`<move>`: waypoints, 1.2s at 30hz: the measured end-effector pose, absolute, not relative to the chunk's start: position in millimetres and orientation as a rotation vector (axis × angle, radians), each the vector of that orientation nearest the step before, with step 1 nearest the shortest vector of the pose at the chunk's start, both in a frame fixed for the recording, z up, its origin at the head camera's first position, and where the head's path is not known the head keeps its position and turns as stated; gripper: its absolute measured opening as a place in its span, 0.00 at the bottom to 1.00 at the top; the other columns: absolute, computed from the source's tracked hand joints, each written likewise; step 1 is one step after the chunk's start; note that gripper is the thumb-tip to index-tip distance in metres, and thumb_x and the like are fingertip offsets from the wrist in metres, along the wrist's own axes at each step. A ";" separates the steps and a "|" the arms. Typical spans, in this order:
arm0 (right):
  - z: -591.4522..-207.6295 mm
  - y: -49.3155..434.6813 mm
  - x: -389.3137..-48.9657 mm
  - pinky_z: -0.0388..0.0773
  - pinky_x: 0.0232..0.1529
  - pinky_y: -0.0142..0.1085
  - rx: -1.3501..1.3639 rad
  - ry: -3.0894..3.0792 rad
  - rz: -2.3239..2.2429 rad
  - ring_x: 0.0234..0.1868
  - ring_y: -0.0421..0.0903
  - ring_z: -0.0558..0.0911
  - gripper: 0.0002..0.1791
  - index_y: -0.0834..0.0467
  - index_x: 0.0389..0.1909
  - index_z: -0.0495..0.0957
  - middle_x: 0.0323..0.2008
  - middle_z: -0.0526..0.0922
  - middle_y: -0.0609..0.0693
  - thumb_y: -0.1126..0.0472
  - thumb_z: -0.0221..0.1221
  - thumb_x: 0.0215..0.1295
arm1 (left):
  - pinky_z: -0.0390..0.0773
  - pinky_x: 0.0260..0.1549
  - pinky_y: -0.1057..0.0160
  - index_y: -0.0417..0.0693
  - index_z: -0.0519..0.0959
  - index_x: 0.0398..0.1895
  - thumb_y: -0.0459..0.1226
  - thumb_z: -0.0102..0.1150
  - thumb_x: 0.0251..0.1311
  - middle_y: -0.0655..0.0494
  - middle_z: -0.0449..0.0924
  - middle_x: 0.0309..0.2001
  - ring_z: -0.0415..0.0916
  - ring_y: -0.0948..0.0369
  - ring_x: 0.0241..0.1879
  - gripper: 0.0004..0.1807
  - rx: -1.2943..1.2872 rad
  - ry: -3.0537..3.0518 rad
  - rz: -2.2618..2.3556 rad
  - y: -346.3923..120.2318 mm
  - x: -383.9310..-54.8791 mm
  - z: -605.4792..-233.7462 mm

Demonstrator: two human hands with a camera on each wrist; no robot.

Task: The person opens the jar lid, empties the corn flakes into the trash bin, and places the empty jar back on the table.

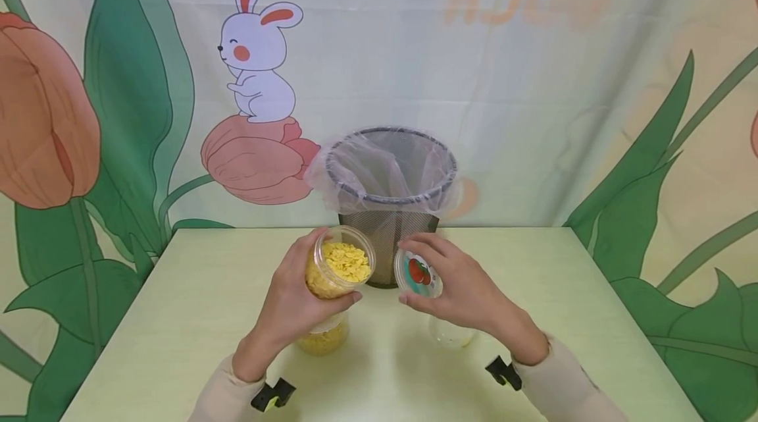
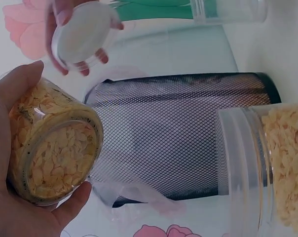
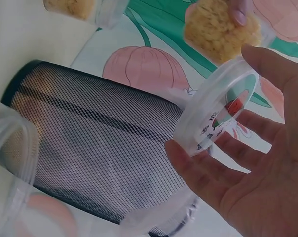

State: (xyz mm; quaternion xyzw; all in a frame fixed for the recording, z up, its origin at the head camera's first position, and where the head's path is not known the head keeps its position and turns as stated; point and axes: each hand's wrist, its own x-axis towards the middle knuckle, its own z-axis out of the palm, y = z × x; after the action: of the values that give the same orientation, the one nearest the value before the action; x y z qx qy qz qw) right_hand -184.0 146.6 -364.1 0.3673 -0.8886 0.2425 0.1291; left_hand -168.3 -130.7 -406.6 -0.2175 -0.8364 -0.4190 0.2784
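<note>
My left hand (image 1: 296,290) grips a clear jar (image 2: 55,143) filled with yellow flakes (image 1: 346,261), its open mouth tilted toward the head camera. In my right hand (image 1: 458,280) is a round clear lid (image 3: 215,106) with a red fruit printed on it, pinched at the rim between thumb and fingers. Jar and lid are held apart, above the table and in front of a mesh bin (image 1: 379,237). Below the left hand stands a second jar of flakes (image 1: 324,336). Another clear jar (image 1: 453,333) stands below the right hand, partly hidden by it.
A thin plastic bag (image 1: 331,178) lines the bin and folds over its rim. The bin stands at the back edge of the pale table (image 1: 195,316). Behind hangs a printed curtain (image 1: 379,66) with a rabbit and tulips.
</note>
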 end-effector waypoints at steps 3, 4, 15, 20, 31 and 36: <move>-374.2 142.2 -184.3 0.81 0.47 0.40 1.072 -2.629 0.684 0.59 0.45 0.77 0.38 0.45 0.66 0.70 0.66 0.71 0.46 0.44 0.70 0.54 | 0.79 0.52 0.48 0.58 0.63 0.69 0.45 0.84 0.31 0.55 0.73 0.61 0.74 0.58 0.56 0.56 -0.560 -2.239 -1.137 -134.8 -168.1 -405.2; -377.7 140.6 -184.3 0.81 0.46 0.38 1.074 -2.651 0.668 0.58 0.45 0.77 0.38 0.45 0.66 0.70 0.65 0.71 0.45 0.42 0.70 0.54 | 0.78 0.52 0.48 0.58 0.63 0.69 0.45 0.84 0.31 0.54 0.73 0.61 0.74 0.57 0.56 0.56 -0.554 -2.238 -1.142 -135.9 -168.0 -404.8; -415.4 128.3 -187.5 0.80 0.46 0.36 1.066 -2.787 0.603 0.59 0.44 0.75 0.38 0.44 0.66 0.70 0.64 0.71 0.43 0.39 0.68 0.55 | 0.77 0.54 0.47 0.59 0.62 0.71 0.46 0.84 0.31 0.55 0.73 0.61 0.74 0.56 0.57 0.57 -0.512 -2.241 -1.133 -144.2 -167.9 -405.1; -433.5 120.5 -185.7 0.79 0.45 0.35 1.077 -2.841 0.563 0.59 0.44 0.74 0.37 0.46 0.66 0.70 0.63 0.71 0.43 0.40 0.67 0.56 | 0.77 0.54 0.46 0.57 0.61 0.72 0.46 0.84 0.31 0.53 0.73 0.62 0.74 0.54 0.57 0.59 -0.514 -2.244 -1.123 -146.6 -167.3 -404.9; -476.5 116.4 -191.2 0.80 0.51 0.42 1.021 -2.980 0.461 0.62 0.49 0.72 0.37 0.46 0.66 0.70 0.62 0.72 0.48 0.43 0.68 0.56 | 0.77 0.54 0.46 0.57 0.61 0.72 0.46 0.84 0.31 0.54 0.73 0.61 0.73 0.55 0.57 0.58 -0.479 -2.248 -1.138 -147.4 -168.1 -405.7; -487.4 116.8 -191.6 0.79 0.54 0.45 1.018 -3.019 0.456 0.63 0.52 0.72 0.36 0.47 0.66 0.70 0.64 0.72 0.51 0.46 0.70 0.55 | 0.77 0.55 0.46 0.59 0.61 0.71 0.46 0.84 0.31 0.55 0.73 0.61 0.73 0.55 0.58 0.59 -0.473 -2.255 -1.138 -146.6 -168.2 -405.6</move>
State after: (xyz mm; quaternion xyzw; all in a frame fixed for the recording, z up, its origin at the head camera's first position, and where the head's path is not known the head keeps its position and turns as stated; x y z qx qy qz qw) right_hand -191.6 116.8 -487.4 0.3160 -0.9374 0.1417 -0.0382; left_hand -168.2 -146.6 -405.6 -0.1767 -0.8419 -0.4247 0.2822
